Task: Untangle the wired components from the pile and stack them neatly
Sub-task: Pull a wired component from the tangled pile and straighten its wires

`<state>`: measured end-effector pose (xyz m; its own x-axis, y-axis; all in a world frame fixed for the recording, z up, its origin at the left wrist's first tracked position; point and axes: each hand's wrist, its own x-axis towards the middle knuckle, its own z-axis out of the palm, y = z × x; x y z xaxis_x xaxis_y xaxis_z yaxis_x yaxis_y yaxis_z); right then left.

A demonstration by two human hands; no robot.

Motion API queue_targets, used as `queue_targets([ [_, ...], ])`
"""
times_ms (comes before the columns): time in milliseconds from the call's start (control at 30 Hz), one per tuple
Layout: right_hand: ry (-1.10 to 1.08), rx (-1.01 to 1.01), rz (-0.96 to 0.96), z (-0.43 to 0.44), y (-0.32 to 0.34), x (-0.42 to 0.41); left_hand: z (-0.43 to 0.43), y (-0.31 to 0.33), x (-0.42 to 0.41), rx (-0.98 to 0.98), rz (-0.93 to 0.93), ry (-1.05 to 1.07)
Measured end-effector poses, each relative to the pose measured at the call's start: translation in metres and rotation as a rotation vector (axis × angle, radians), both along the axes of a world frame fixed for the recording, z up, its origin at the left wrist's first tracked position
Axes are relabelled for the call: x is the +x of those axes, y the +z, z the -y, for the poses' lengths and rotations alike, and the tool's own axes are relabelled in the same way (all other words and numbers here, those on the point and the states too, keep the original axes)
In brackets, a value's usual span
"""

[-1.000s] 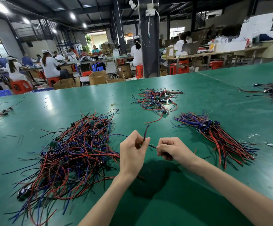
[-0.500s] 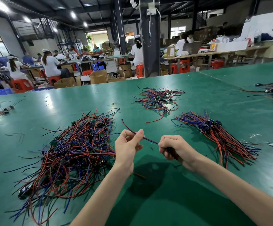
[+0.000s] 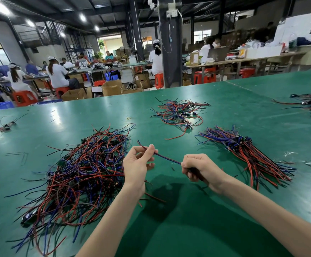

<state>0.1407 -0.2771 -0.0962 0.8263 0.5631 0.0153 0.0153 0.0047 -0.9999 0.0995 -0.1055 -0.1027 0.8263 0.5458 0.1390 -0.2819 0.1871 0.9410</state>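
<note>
my left hand (image 3: 136, 165) pinches the wire bundle (image 3: 166, 158) between thumb and fingertips, and my right hand (image 3: 199, 168) is curled in a fist around its other end, the strand held taut between them above the green table (image 3: 225, 112). the tangled pile (image 3: 82, 171) lies just left of my left hand; the neat stack (image 3: 247, 153) lies to the right.

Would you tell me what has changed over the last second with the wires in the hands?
The left hand, pinching the wire pair, slid leftward along it, so the stretch between the hands grew and the free end tipped from upright to leaning left. The right hand kept gripping the other end; the tangled pile and neat stack stayed put.
</note>
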Motion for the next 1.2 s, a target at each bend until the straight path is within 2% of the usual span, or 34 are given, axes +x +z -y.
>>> queue_targets([
  [133,0.019,-0.007,-0.009,-0.002,0.000,-0.003,0.000,-0.003,-0.001,-0.009,-0.043,0.030],
  [267,0.046,-0.022,-0.004,-0.003,0.001,-0.005,0.000,-0.004,-0.001,0.268,-0.042,0.140],
  [300,0.041,-0.022,-0.007,-0.003,0.001,-0.005,-0.001,-0.004,-0.001,0.259,-0.040,0.148],
  [433,0.009,0.003,-0.022,-0.001,0.002,-0.002,-0.004,0.001,0.000,-0.048,-0.048,0.058],
  [533,0.013,0.005,-0.023,-0.002,0.002,-0.002,-0.007,0.001,0.000,-0.181,-0.063,0.034],
  [600,0.016,-0.001,-0.024,-0.002,0.001,-0.002,-0.008,0.000,0.000,-0.157,-0.054,0.045],
  [700,0.025,-0.006,-0.028,-0.003,-0.001,-0.001,-0.007,-0.002,0.000,0.083,-0.031,0.120],
  [767,0.032,-0.004,-0.031,-0.002,-0.001,-0.001,-0.008,-0.002,0.000,0.143,-0.014,0.154],
  [1100,0.017,0.023,-0.056,-0.002,-0.003,0.002,-0.011,0.003,0.000,-0.145,-0.023,0.085],
  [1200,0.021,0.022,-0.058,-0.002,-0.003,0.002,-0.014,0.000,0.000,-0.126,-0.027,0.099],
])
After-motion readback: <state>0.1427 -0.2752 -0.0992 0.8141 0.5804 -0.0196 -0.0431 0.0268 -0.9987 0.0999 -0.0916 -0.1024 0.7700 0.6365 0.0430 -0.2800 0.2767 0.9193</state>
